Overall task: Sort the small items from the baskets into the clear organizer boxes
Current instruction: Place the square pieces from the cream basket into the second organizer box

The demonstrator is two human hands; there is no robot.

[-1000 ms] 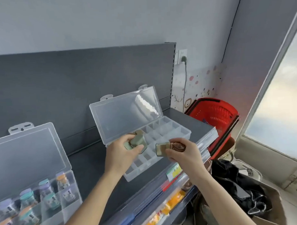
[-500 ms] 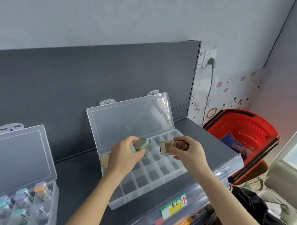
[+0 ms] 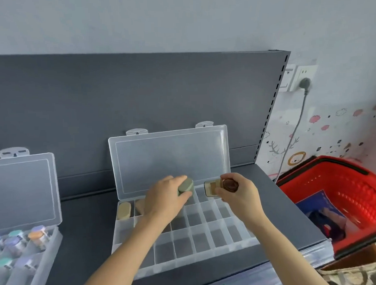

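The dark shelf (image 3: 87, 222) is carrying an open clear organizer box (image 3: 188, 262), over whose back row the left hand (image 3: 163, 201) is gripping a green-lidded jar (image 3: 185, 186) and the right hand (image 3: 241, 197) is pinching a tan jar (image 3: 210, 189) and a brown-lidded jar (image 3: 230, 184).

org box (image 3: 197, 261) open, tan item (image 3: 123, 210) back-L slot

Left organizer box (image 3: 24, 190) cut off, red basket (image 3: 344, 190) blurred, perhaps holding a booklet (image 3: 319, 214)
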